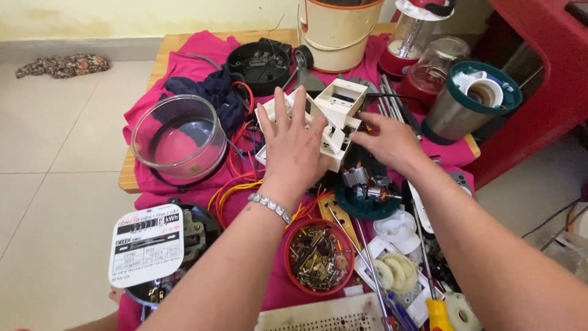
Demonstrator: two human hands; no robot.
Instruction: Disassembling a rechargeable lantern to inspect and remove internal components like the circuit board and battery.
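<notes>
A white plastic housing (340, 107) with square openings lies on a pink cloth (196, 55) in the middle of a low wooden table (164, 49). My left hand (294, 144) rests flat on its left part, fingers spread, with a bracelet on the wrist. Touching the housing's right side is my right hand (392, 142), its fingers curled against the edge. Just below the hands sits a small electric motor (365, 187) on a teal base. Red and yellow wires (236, 184) loop out from under my left hand.
A clear round cover (179, 136) sits left, an electricity meter (150, 245) at lower left. A red bowl of screws (318, 256) is near. Blender jars (429, 67), a metal cup with teal rim (471, 101) and a cream pot (337, 30) stand behind. A yellow-handled screwdriver (436, 306) lies lower right.
</notes>
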